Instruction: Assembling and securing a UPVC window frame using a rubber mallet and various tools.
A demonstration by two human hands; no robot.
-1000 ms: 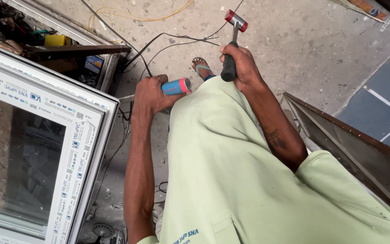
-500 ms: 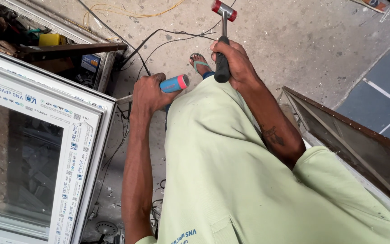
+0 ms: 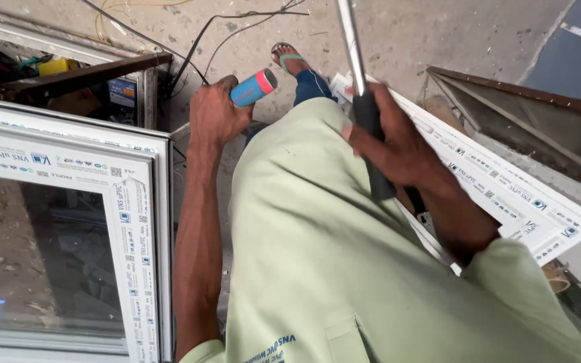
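**Hammer raised, head out of frame**

I note my right hand (image 3: 398, 144) lifted since earlier, fingers wrapped around the black-gripped steel-shafted hammer (image 3: 360, 94). Left hand (image 3: 215, 114) fisted on the blue, pink-capped tool handle (image 3: 253, 87). White framed window (image 3: 68, 222) left; concrete floor (image 3: 398, 40).

White window frame with glass (image 3: 68, 235) just left of the left arm. Black cables (image 3: 237, 30) on concrete floor (image 3: 438, 33) beyond both hands. Dark metal frame (image 3: 532, 128) right of right hand. Yellow item (image 3: 58, 66) far upper left.

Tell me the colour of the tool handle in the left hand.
Blue with a pink end, seen in the head view.
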